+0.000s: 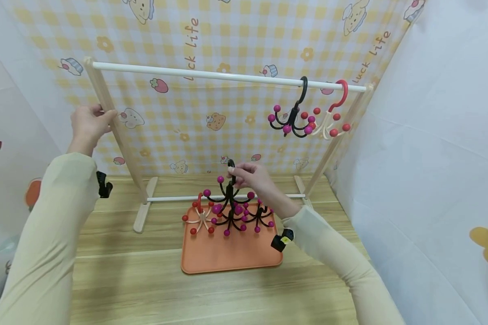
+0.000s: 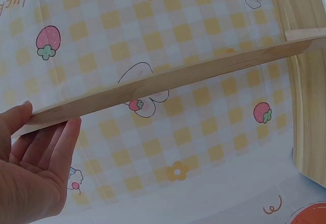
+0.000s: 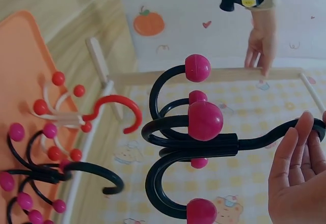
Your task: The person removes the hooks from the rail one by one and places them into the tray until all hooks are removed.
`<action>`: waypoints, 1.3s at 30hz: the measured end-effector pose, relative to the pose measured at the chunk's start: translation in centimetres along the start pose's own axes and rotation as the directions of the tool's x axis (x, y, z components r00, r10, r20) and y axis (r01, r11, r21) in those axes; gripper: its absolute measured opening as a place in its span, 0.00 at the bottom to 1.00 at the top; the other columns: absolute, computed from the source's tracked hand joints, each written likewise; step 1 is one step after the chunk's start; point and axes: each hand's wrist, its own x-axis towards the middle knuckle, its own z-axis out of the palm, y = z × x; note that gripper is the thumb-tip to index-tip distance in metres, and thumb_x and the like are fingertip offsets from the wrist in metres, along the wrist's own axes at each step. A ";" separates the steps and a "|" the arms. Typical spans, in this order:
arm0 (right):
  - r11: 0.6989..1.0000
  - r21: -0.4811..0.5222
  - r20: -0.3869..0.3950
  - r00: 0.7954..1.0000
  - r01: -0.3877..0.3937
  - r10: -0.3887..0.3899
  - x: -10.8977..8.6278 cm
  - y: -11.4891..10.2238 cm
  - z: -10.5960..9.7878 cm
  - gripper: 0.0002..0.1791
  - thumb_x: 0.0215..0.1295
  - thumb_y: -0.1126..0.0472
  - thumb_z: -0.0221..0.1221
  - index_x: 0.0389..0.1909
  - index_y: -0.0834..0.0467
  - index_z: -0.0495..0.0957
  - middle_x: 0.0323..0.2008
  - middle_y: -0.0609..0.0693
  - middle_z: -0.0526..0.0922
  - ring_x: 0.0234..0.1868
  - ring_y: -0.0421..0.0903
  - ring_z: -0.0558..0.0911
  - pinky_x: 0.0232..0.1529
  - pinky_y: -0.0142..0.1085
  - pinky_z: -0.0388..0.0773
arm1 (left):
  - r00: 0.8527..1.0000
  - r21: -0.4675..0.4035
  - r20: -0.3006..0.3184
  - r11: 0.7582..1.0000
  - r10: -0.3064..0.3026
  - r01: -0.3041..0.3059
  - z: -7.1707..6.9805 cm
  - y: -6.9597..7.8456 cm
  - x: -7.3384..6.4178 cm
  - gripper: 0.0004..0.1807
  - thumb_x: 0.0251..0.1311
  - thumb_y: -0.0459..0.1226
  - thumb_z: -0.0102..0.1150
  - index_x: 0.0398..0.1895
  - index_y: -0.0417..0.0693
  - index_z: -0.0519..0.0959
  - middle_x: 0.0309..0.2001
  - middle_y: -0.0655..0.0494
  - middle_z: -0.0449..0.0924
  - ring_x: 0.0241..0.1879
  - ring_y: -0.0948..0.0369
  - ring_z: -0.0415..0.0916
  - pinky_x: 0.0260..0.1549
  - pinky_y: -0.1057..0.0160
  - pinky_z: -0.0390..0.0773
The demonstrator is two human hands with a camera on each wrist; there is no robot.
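My right hand (image 1: 252, 178) pinches the hook of a black multi-arm hanger (image 1: 229, 192) with magenta ball tips, held above the orange tray (image 1: 232, 255). In the right wrist view that hanger (image 3: 219, 145) fills the middle, its hook end inside the fingers. My left hand (image 1: 90, 124) holds the left wooden post (image 1: 119, 140) of a rack, thumb on one side and fingers on the other, as the left wrist view also shows. On the tray lie a white hanger (image 1: 202, 217) with red hook and balls, and black hangers (image 1: 259, 215) with magenta balls.
From the white top rail (image 1: 195, 74), toward its right end, hang a black hanger (image 1: 293, 117) and a red-hooked white hanger (image 1: 327, 122). A lower white rail (image 1: 168, 198) runs behind the tray. The wooden table (image 1: 154, 280) meets a checked cloth backdrop (image 1: 236, 113).
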 end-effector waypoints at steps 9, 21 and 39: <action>0.999 0.001 0.060 0.997 -0.040 0.040 -1.0 1.9 0.9 0.13 0.59 0.57 0.57 0.33 0.66 0.74 0.35 0.59 0.78 0.23 0.44 0.75 0.41 0.48 0.76 | 1.000 0.002 0.001 1.000 0.011 -0.011 0.1 0.1 -0.2 0.29 0.58 0.44 0.51 0.58 0.34 0.65 0.40 0.54 0.71 0.38 0.67 0.72 0.26 0.82 0.74; 0.996 0.010 0.147 0.985 -0.092 0.090 -2.4 4.5 2.8 0.10 0.59 0.62 0.57 0.35 0.66 0.75 0.30 0.54 0.79 0.24 0.44 0.77 0.39 0.43 0.78 | 1.000 0.000 0.006 1.000 0.010 -0.010 0.1 0.3 -0.3 0.30 0.58 0.45 0.51 0.59 0.34 0.64 0.46 0.49 0.71 0.39 0.67 0.73 0.27 0.81 0.74; 0.991 0.028 0.164 0.978 -0.132 0.125 -3.7 10.0 5.9 0.09 0.57 0.63 0.58 0.34 0.67 0.77 0.30 0.58 0.79 0.28 0.54 0.79 0.36 0.42 0.79 | 1.000 -0.019 0.014 1.000 0.007 -0.007 0.0 0.2 -0.2 0.30 0.58 0.45 0.51 0.59 0.34 0.64 0.48 0.49 0.71 0.38 0.68 0.72 0.28 0.81 0.74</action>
